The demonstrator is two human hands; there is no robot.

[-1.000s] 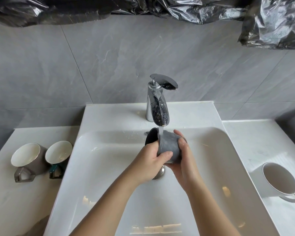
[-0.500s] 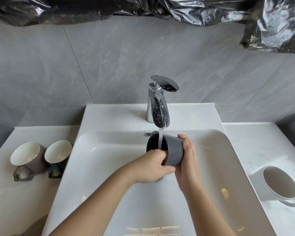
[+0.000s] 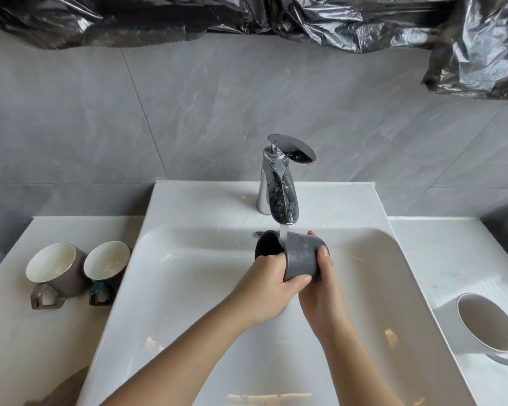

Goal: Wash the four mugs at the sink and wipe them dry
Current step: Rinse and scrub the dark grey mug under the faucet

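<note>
Together, left hand (image 3: 264, 285) and right hand (image 3: 320, 294) clasp grey mug (image 3: 301, 256).

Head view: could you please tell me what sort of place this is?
Probably a bathroom or washroom: a white basin, a chrome tap running onto a grey mug, and grey wall tiles.

Left hand (image 3: 264, 285) and right hand (image 3: 320, 297) meet ahead, fingers (image 3: 312, 234) curled round the grey mug (image 3: 301, 256).

Polished chrome tap (image 3: 279, 183), glossy white ceramic basin (image 3: 188, 288), matt grey mug (image 3: 301, 257), crinkled shiny black plastic sheeting (image 3: 247, 16)
</note>
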